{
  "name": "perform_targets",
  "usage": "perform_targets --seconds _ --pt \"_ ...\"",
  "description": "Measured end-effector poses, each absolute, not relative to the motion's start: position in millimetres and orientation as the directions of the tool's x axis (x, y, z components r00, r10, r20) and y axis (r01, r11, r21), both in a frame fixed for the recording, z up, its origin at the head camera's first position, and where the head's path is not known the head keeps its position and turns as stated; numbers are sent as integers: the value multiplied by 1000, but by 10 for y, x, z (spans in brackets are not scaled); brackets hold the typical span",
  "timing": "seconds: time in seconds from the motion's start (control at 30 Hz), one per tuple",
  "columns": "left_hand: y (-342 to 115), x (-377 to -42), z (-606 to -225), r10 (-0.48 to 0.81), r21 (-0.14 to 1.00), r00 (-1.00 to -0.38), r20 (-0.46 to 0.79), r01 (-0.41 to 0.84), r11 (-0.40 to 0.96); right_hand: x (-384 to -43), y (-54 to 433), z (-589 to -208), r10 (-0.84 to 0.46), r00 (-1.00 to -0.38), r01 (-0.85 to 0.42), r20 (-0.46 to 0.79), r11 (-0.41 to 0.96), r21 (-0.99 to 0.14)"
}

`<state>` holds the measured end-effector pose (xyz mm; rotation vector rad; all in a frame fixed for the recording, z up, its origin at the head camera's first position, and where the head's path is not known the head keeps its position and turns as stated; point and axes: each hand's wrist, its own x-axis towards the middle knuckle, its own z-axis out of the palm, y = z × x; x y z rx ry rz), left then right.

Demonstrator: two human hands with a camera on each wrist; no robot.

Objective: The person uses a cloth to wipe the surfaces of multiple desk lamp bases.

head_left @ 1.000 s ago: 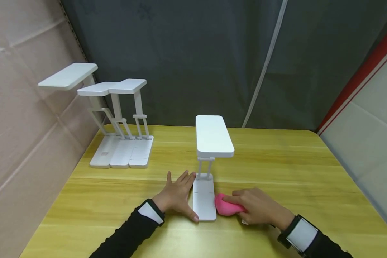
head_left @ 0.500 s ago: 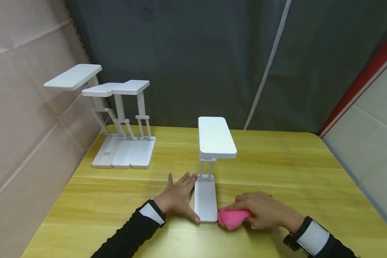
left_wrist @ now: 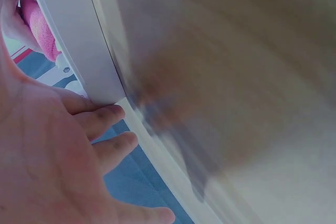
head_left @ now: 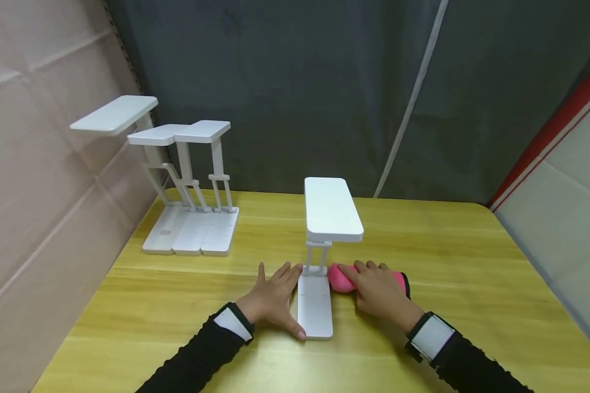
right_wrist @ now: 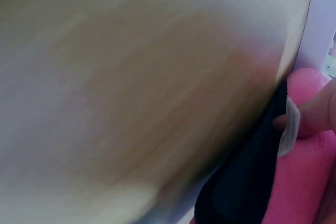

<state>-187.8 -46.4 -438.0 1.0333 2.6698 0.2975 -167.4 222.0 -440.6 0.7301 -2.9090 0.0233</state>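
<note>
A white folding phone stand, its flat top raised on a hinged arm, stands mid-table in the head view. My left hand has its fingers spread along the left side of the stand's base, thumb at the front corner; the left wrist view shows fingertips against the base's edge. To the right of the base, my right hand grips a bunched pink cloth beside the hinge. Dark edging and a white tag on the cloth show in the right wrist view, with the thumb pressed to it.
Three similar white stands are grouped side by side at the back left of the wooden table. A dark curtain hangs behind, and pale sheets enclose the sides.
My right hand has slid the pink cloth toward me, then away along the base's right side to near the hinge. The left hand keeps its place at the base.
</note>
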Motion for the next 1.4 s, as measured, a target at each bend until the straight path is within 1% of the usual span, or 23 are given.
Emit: perform_targets --seconds 0.13,0.3,0.4,0.73,0.87,0.93,1.0,1.03,1.1,1.17,1.23,1.3,1.4 --pt "-464 -1901 -4353 672 282 -720 -175 617 734 -1699 2185 -4371 -488 -862 -490 137 871 17" --pt "-471 -1910 -4329 672 284 -721 -172 617 734 -1649 2207 -4336 -549 -832 -549 78 835 20" --pt "-473 -1917 -4327 672 277 -721 -169 620 734 -1583 2230 -4336 -594 -801 -594 78 804 27" --pt "-472 -1946 -4308 673 293 -719 -175 615 732 -1356 2274 -4346 -712 -685 -717 152 696 31" --pt "-467 -1952 -4318 674 291 -717 -176 616 732 -1314 2312 -4346 -767 -615 -782 182 624 -14" --pt "-460 -1949 -4328 681 296 -711 -175 622 725 -1309 2354 -4328 -778 -601 -796 183 602 -58" --pt "-448 -1944 -4336 689 308 -704 -170 627 716 -1331 2407 -4289 -759 -626 -779 181 620 -93" --pt "-442 -1939 -4338 693 313 -702 -164 630 711 -1359 2433 -4271 -732 -657 -753 181 651 -98" --pt "-434 -1929 -4347 698 317 -699 -155 633 706 -1433 2463 -4240 -645 -742 -666 186 740 -92" --pt "-437 -1909 -4359 696 311 -701 -157 634 708 -1522 2451 -4245 -532 -823 -552 198 832 -60" --pt "-449 -1886 -4379 693 299 -703 -163 634 713 -1602 2399 -4290 -429 -881 -445 197 895 -39" --pt "-462 -1867 -4398 691 290 -702 -173 635 717 -1662 2326 -4352 -362 -913 -371 187 928 -18" --pt "-460 -1869 -4399 697 289 -698 -160 642 710 -1728 2226 -4409 -326 -927 -332 184 943 -3"
